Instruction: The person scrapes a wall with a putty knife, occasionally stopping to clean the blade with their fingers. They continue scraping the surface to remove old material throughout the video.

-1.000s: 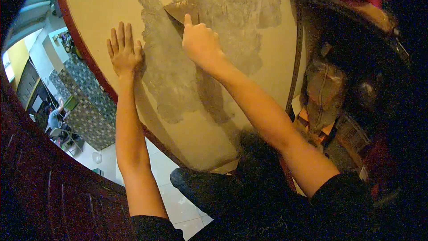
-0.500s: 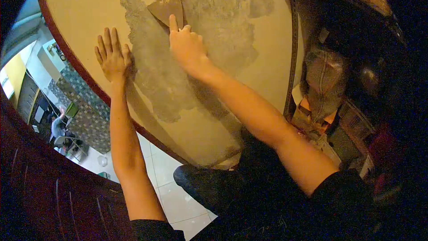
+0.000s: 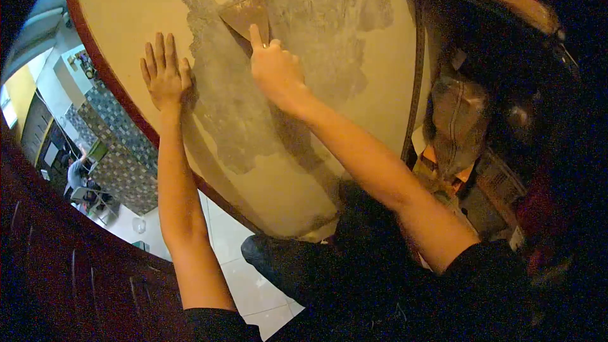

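Note:
My right hand (image 3: 277, 73) is wrapped round the handle of a wide triangular scraper (image 3: 248, 20), index finger stretched along its blade. The blade lies against a grey, patchy coating (image 3: 323, 44) on a cream panel (image 3: 386, 101). To the left, my left hand (image 3: 166, 79) rests on the bare cream surface with its fingers spread, beside the coating's left edge. It holds nothing. The scraper's handle is mostly hidden in my right hand.
A dark red edge (image 3: 113, 82) borders the panel on the left. Bags and boxes (image 3: 459, 120) lie at the right. Another person (image 3: 77, 171) sits far off at the left, near a mosaic wall (image 3: 120, 158). Pale floor tiles (image 3: 231, 234) show below.
The view has shifted slightly, so panel and hands appear a little further right. The scraper stays in my right hand at nearly the same part of the coating, and my left hand remains flat.

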### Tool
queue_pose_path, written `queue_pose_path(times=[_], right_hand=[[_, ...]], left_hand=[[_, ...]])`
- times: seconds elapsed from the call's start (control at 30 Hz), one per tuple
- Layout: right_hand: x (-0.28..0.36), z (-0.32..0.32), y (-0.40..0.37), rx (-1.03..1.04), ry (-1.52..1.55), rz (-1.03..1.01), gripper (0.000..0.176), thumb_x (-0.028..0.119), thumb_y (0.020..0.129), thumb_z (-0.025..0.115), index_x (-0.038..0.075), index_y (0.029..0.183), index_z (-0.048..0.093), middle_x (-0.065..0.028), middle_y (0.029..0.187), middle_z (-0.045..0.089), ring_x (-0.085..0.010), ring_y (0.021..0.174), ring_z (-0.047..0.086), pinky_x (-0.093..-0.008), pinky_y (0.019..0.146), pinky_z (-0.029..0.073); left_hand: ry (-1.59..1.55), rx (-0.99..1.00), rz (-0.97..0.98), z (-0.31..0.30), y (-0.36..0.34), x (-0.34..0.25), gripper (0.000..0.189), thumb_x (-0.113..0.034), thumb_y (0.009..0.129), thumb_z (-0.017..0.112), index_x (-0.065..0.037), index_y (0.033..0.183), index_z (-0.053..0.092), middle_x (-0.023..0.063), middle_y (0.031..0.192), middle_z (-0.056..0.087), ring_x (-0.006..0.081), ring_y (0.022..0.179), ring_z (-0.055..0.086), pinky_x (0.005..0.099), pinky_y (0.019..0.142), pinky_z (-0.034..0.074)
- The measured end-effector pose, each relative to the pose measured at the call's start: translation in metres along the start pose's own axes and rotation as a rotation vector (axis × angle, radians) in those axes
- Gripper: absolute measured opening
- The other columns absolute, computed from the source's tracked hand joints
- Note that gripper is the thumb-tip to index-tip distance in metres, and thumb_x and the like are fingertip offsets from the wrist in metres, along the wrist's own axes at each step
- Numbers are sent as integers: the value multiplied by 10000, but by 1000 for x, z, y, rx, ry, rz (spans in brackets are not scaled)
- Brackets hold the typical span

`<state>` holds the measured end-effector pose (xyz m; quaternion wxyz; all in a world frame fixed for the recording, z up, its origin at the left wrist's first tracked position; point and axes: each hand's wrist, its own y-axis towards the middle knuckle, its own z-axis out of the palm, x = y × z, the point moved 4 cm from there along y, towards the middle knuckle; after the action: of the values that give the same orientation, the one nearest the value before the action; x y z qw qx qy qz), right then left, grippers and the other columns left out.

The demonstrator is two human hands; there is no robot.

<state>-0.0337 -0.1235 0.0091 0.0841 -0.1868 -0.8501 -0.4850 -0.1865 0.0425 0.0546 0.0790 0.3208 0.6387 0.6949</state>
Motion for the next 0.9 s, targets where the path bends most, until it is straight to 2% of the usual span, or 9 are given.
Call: queue_pose_path(times=[0.07, 0.17, 0.27, 0.37, 0.47, 0.57, 0.7, 0.77, 0.9], right_hand=[[4, -4, 10, -81, -57, -40, 457, 172, 920, 413, 24, 1352, 414, -271, 932, 621, -379, 805, 667, -471, 663, 547], [17, -19, 47, -61, 41, 11, 573, 99, 863, 464, 38, 1418, 335, -259, 926, 624, -396, 811, 653, -490, 712, 528], [22, -29, 47, -109, -26, -16, 561, 94, 864, 456, 36, 1410, 346, -252, 911, 635, -393, 817, 658, -480, 713, 531], [13, -22, 19, -14, -51, 27, 540, 94, 866, 448, 32, 1397, 369, -254, 912, 635, -392, 811, 659, -473, 708, 534], [7, -15, 10, -61, -103, 28, 504, 106, 874, 432, 26, 1371, 401, -258, 900, 637, -399, 815, 658, -474, 705, 534], [17, -26, 35, -97, 28, 16, 477, 120, 882, 428, 22, 1349, 427, -265, 887, 635, -405, 823, 656, -475, 704, 535], [25, -39, 59, -109, 27, 31, 475, 145, 884, 436, 8, 1339, 422, -268, 854, 636, -413, 828, 654, -485, 714, 533], [21, -43, 60, -98, 9, -48, 473, 165, 888, 444, -3, 1330, 423, -276, 924, 623, -426, 829, 650, -493, 727, 532], [18, -35, 57, -122, -27, -55, 472, 174, 884, 457, -5, 1320, 429, -293, 1063, 573, -441, 836, 644, -500, 734, 531]], left_hand=[[8, 7, -8, 3, -1, 2, 583, -359, 911, 420, -234, 1469, 303, -29, 1544, 234, 227, 1417, 209, 420, 1156, 132], [-10, 24, -17, 0, -3, 0, 583, -363, 912, 417, -237, 1469, 302, -34, 1546, 228, 223, 1418, 207, 418, 1158, 128], [-40, 18, -24, -2, 0, -1, 582, -365, 911, 418, -239, 1468, 304, -33, 1545, 230, 222, 1417, 208, 421, 1157, 132], [-46, 19, -31, -1, -2, -1, 582, -363, 910, 422, -243, 1467, 305, -33, 1544, 232, 219, 1417, 209, 421, 1156, 139], [-24, 5, -30, 1, -3, 2, 583, -362, 908, 428, -247, 1467, 306, -36, 1542, 239, 214, 1417, 210, 419, 1155, 144], [0, -9, -12, 4, -2, 5, 585, -366, 905, 436, -251, 1465, 311, -40, 1537, 251, 210, 1416, 215, 415, 1154, 151], [9, 18, -32, 0, -2, -1, 590, -373, 901, 447, -254, 1464, 314, -42, 1536, 256, 208, 1414, 219, 414, 1153, 154], [-1, 23, -34, 1, -4, 0, 594, -372, 902, 448, -253, 1467, 307, -42, 1539, 247, 208, 1416, 213, 417, 1154, 151], [-62, 14, -29, -3, -1, 0, 595, -371, 904, 447, -249, 1468, 302, -34, 1541, 241, 219, 1418, 204, 426, 1156, 141]])
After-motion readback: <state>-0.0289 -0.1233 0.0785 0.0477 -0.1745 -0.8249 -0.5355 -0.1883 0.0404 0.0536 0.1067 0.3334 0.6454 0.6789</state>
